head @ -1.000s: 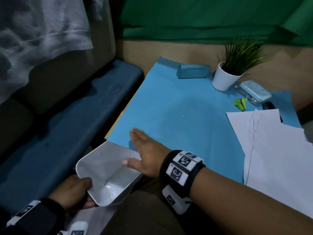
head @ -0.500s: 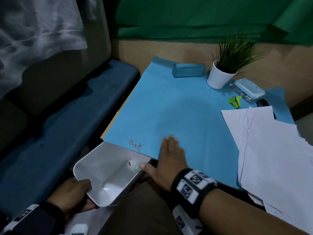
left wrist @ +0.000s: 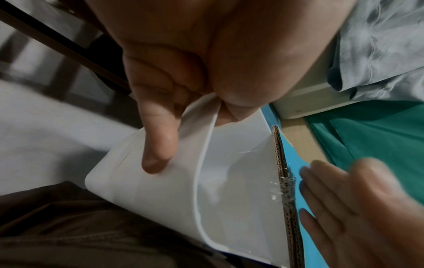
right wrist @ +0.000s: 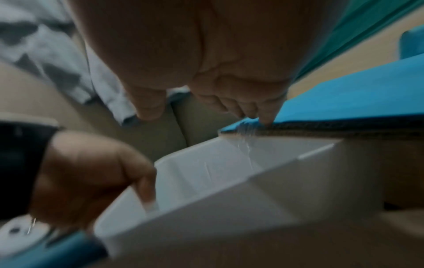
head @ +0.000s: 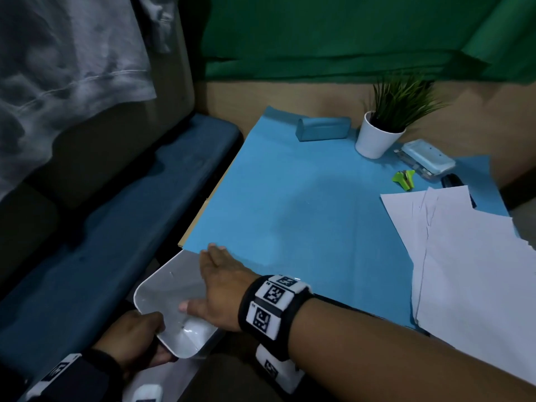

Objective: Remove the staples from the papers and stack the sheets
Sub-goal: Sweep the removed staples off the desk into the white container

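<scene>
Sheets (head: 464,256) loosely fanned, unstapled, at tabletop (head: 290,198) right edge; squaring up likely left. Tray (head: 162,303) held under near left corner, left hand (head: 136,338) gripping its rim. Right hand (head: 220,285) flat, fingers straight, sweeping. Staples (left wrist: 286,181), a small silvery cluster, spilling over that edge into tray.

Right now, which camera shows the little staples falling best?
The left wrist view: the staples glint at the board's edge, tipping into the white tub. The right wrist view shows them as blurred streaks. In the head view the right hand hides them.
</scene>
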The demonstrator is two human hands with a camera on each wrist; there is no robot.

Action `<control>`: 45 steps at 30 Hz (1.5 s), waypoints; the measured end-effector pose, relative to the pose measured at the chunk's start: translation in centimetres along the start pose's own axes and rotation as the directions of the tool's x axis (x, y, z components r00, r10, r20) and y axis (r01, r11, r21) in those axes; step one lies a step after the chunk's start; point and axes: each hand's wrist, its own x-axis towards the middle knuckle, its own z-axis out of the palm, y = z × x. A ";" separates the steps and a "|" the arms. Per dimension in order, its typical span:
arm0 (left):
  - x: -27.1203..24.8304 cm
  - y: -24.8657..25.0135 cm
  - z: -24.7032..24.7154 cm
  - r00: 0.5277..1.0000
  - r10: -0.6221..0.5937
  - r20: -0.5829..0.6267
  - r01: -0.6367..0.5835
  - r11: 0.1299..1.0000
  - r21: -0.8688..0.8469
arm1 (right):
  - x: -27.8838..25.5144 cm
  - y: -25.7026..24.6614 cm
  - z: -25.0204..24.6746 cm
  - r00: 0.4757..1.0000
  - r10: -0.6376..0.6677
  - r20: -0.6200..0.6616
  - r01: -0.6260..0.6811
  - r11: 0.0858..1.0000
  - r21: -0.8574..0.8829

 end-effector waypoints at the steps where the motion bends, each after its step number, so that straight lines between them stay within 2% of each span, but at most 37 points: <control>1: 0.0 0.1 0.0 1.000 0.001 0.001 -0.001 1.000 -0.004 | -0.6 0.5 -0.6 1.000 -0.016 -0.015 0.017 0.999 0.041; 3: 0.2 0.1 -0.2 1.000 -0.003 0.001 0.003 1.000 -0.006 | -2.3 2.8 -1.9 0.997 -0.030 -0.068 0.035 0.997 0.072; 4: 0.3 0.1 -0.3 1.000 -0.007 0.001 0.007 1.000 -0.007 | -3.3 4.6 -2.4 0.991 -0.008 -0.137 0.015 0.998 0.054; 7: 0.7 0.0 -0.4 1.000 -0.013 0.002 0.013 1.000 -0.005 | -6.9 11.1 -3.7 0.899 0.166 -0.405 -0.174 0.985 0.017; 8: 0.6 0.0 -0.4 1.000 -0.015 0.004 0.015 1.000 -0.001 | -8.0 12.7 -4.0 0.883 0.242 -0.401 -0.257 0.966 0.019; 9: 0.7 -0.1 -0.4 1.000 -0.015 0.008 0.015 1.000 -0.001 | -8.8 13.6 -4.2 0.884 0.312 -0.347 -0.331 0.943 0.004; 10: 0.7 -0.1 -0.4 1.000 -0.014 0.012 0.014 1.000 0.002 | -9.2 14.0 -4.1 0.899 0.331 -0.288 -0.352 0.936 -0.020; 12: 0.6 -0.2 -0.3 1.000 -0.011 0.007 0.011 1.000 0.004 | -8.7 13.5 -3.5 0.933 0.273 -0.233 -0.292 0.955 -0.051; 16: 0.5 -0.4 -0.1 1.000 -0.014 -0.016 0.013 1.000 -0.010 | -5.7 11.5 -2.4 0.961 0.161 -0.226 -0.183 0.980 -0.079; 21: 0.4 -0.2 -0.1 0.999 -0.018 -0.035 0.017 0.999 -0.028 | -1.2 9.4 -2.9 0.971 0.099 -0.220 -0.132 0.981 -0.142; 27: 0.0 0.1 0.2 0.999 0.002 -0.035 -0.002 1.000 -0.001 | 3.1 3.3 -3.9 0.981 -0.007 -0.194 -0.019 0.992 -0.129; 32: -0.4 0.5 0.1 1.000 0.014 -0.015 -0.013 1.000 0.014 | 3.4 0.3 -2.3 0.987 -0.137 -0.077 0.113 0.960 -0.257; 37: -0.5 1.0 -0.1 1.000 0.018 -0.011 -0.019 0.999 -0.030 | 2.4 0.9 -2.3 0.969 -0.200 -0.143 0.152 0.944 -0.292; 39: -0.3 1.0 -0.1 1.000 0.013 -0.007 -0.013 0.999 -0.042 | 2.1 1.9 -3.0 0.963 -0.227 -0.143 0.191 0.954 -0.229; 40: -0.3 1.0 -0.1 1.000 0.009 0.001 -0.009 0.999 -0.042 | 2.1 2.9 -3.8 0.956 -0.214 -0.203 0.184 0.971 -0.154; 42: -0.2 1.0 -0.3 1.000 0.010 0.006 -0.010 0.999 -0.034 | 2.1 6.2 -6.3 0.926 -0.051 -0.374 0.044 0.999 -0.026; 43: -0.2 0.9 -0.4 1.000 0.015 0.007 -0.014 0.999 -0.032 | 2.0 8.4 -7.9 0.900 0.077 -0.429 -0.081 0.997 0.009; 45: -0.4 0.9 -0.3 0.999 0.034 0.032 -0.034 0.999 -0.006 | 1.8 13.5 -10.9 0.827 0.338 -0.449 -0.352 0.934 0.055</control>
